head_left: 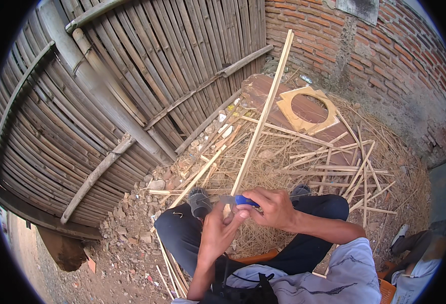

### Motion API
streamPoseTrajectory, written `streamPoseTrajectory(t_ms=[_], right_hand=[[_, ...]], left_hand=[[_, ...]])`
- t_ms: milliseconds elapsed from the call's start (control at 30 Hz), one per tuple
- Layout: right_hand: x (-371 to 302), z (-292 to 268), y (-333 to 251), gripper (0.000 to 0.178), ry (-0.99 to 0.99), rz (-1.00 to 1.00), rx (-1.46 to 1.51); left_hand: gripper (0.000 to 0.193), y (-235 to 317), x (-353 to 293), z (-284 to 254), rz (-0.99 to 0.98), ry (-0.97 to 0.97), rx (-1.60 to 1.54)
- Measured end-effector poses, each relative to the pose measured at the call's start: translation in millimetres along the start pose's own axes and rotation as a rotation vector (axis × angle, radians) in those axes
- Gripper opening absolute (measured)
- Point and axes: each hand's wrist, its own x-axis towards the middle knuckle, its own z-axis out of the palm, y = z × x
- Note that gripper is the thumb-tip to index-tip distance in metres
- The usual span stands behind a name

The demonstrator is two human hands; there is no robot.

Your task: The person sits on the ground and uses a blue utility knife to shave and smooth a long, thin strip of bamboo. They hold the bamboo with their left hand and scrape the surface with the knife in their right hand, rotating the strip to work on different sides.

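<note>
A long pale bamboo strip [262, 119] slants up and away from between my hands. Its near end passes behind the knife and into the fingers of my left hand [216, 230], which is closed around it. My right hand [277, 209] grips a knife [246, 201] by its blue handle. The short grey blade points left and lies across the strip just above my left fingers. Both hands are close together over my lap, between my bent knees; the strip's lowest tip is hidden by them.
Cut strips [357, 175] lie scattered over straw shavings at the right, more strips [169, 268] beside my left leg. A wooden frame with a round hole [286, 109] rests on a brown board. A bamboo fence [182, 61] and brick wall [395, 66] enclose the corner. Another person [415, 248] sits at right.
</note>
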Motion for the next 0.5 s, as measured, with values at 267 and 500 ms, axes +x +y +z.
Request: streamPoseTrajectory(t_ms=[267, 500], right_hand=[[-0.3, -2.0, 3.4, 0.029, 0.042, -0.075, -0.077], [4.5, -8.2, 2.6, 0.028, 0.035, -0.107, -0.146]], left_hand=[[0.038, 2.5, -0.9, -5.9, 0.003, -0.059, 0.070], [0.041, -6.4, -0.4, -4.8, -0.001, -0.047, 0.040]])
